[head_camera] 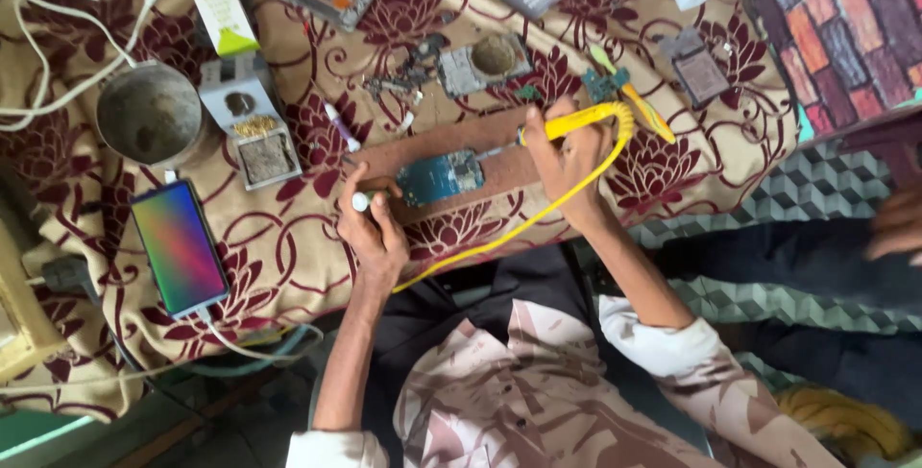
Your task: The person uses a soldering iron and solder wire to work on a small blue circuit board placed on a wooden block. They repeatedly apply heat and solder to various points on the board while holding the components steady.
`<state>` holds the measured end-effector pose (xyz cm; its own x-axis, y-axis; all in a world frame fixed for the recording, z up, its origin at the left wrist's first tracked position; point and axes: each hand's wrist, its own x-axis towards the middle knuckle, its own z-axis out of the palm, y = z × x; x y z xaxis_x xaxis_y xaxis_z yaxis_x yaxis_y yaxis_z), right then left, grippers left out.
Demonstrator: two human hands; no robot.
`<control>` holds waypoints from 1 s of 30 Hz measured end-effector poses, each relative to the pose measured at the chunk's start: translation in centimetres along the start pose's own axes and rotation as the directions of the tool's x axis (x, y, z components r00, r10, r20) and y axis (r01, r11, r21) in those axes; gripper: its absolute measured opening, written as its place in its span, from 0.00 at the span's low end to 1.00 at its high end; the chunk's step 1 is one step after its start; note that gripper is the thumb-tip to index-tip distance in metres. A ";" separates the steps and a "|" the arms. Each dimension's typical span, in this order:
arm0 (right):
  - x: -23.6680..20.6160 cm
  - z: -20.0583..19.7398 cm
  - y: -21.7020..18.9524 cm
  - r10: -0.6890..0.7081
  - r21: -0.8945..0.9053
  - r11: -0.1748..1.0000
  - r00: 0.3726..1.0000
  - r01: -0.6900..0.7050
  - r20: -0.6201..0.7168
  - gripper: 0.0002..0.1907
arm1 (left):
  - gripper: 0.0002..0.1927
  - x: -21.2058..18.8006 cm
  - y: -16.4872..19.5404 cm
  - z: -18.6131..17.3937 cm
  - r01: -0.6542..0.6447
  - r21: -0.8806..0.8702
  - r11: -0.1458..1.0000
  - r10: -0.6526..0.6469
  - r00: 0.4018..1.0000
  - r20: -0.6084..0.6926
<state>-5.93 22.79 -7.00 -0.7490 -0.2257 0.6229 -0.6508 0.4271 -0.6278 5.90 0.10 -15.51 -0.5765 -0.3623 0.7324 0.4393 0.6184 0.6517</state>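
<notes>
We are gripping the yellow soldering iron (576,120) in our right hand (567,166), pinching a small white thing (361,201) in our left hand (373,233). The blue circuit board (440,176) is lying on the brown board (509,163) between them.

A single head camera looks steeply down, fairly near, onto the patterned cloth (288,257) and both forearms.

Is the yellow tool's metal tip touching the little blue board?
Cannot tell. In the head view the yellow tool points toward the blue board, but its thin tip is too blurred.
</notes>
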 end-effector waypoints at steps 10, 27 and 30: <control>-2.8 -0.1 0.5 0.129 0.159 0.977 0.989 -0.139 0.071 0.11 | 0.17 -0.5 -1.2 0.0 0.065 -0.005 0.998 -0.065 0.998 -0.007; 1.6 6.2 4.7 0.354 0.171 0.930 0.915 -0.324 -0.195 0.07 | 0.17 -0.7 -1.9 0.1 0.019 0.044 0.999 -0.019 1.000 0.010; 1.4 6.7 4.8 0.171 0.145 0.980 0.957 -0.140 -0.236 0.07 | 0.17 -0.7 -2.5 0.5 0.038 0.025 0.999 -0.038 0.999 -0.006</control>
<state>-10.93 18.71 -12.27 -0.7987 0.0638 0.5984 -0.5508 0.3229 -0.7697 4.87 -0.89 -17.75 -0.5884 -0.3897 0.7085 0.4000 0.6212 0.6738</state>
